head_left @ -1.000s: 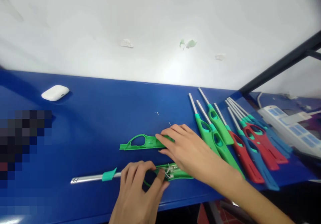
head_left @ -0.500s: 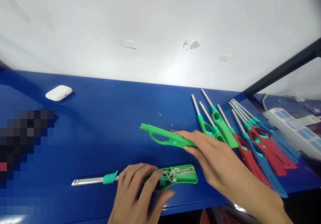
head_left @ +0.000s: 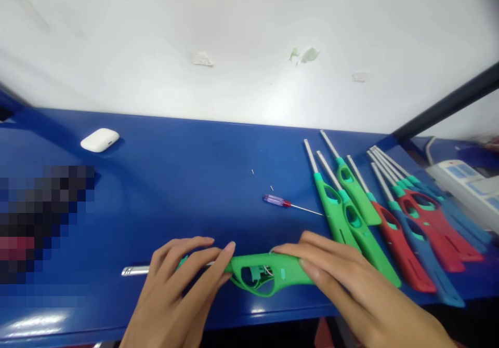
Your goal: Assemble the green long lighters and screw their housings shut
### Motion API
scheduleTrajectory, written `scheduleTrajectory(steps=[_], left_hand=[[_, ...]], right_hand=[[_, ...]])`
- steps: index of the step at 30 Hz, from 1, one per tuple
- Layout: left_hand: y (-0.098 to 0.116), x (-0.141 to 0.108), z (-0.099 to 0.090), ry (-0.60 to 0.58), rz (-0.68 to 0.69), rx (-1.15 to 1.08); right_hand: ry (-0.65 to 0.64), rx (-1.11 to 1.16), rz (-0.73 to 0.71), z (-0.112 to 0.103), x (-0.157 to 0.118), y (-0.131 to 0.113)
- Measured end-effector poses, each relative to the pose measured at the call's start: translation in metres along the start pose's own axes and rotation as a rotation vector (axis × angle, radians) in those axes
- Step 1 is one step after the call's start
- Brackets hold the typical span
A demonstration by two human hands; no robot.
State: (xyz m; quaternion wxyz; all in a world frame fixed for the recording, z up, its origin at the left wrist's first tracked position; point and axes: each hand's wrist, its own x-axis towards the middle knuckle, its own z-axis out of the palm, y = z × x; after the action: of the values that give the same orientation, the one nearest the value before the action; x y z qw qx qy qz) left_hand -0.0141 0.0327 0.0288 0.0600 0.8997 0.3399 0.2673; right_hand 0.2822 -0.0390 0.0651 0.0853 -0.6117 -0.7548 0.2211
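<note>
Near the table's front edge lies a green gas lighter with its metal tube point(head_left: 134, 270) pointing left. Its green upper casing half point(head_left: 287, 272) sits over the lower half, slightly out of line with it. White wires and a teal trigger part show through the trigger opening. My left hand point(head_left: 181, 285) grips the front end, where the tube meets the casing, and hides the teal collar for the most part. My right hand point(head_left: 346, 283) holds the casing's handle end between thumb and fingers. Beyond the hands rest a purple-handled screwdriver point(head_left: 276, 200) and two tiny screws point(head_left: 252, 172).
Several green, red and blue lighters point(head_left: 390, 223) lie side by side at the right. Past them is a white power strip point(head_left: 463, 179). A white earbud case point(head_left: 100, 140) lies at the back left, above a blurred dark object point(head_left: 42, 208). A white wall point(head_left: 234, 36) borders the blue table.
My right hand has brought the casing half down and onto the open lighter. My left hand has shifted left to the front end. The screwdriver has come fully into view.
</note>
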Motion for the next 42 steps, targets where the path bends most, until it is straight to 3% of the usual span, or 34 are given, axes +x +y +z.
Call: scheduleTrajectory(steps=[3, 7, 15, 24, 32, 42], left_hand=[[-0.004, -0.005, 0.0, -0.03, 0.004, -0.016], [-0.004, -0.011, 0.001, -0.049, -0.035, 0.029], [-0.005, -0.015, -0.001, -0.051, -0.098, 0.016], [-0.006, -0.011, -0.004, -0.044, -0.062, -0.038], [-0.007, -0.006, -0.008, -0.096, 0.015, 0.039], [0.001, -0.007, -0.003, -0.068, -0.046, 0.012]], right_hand=[[-0.003, 0.032, 0.009, 0.0, 0.005, -0.007], [0.012, 0.044, -0.08, 0.005, 0.016, -0.008], [0.361, 0.016, -0.116, 0.016, 0.016, 0.004], [0.35, -0.162, -0.075, 0.058, 0.027, -0.002], [0.385, -0.216, -0.117, 0.057, 0.028, -0.003], [0.378, -0.205, -0.11, 0.057, 0.031, -0.004]])
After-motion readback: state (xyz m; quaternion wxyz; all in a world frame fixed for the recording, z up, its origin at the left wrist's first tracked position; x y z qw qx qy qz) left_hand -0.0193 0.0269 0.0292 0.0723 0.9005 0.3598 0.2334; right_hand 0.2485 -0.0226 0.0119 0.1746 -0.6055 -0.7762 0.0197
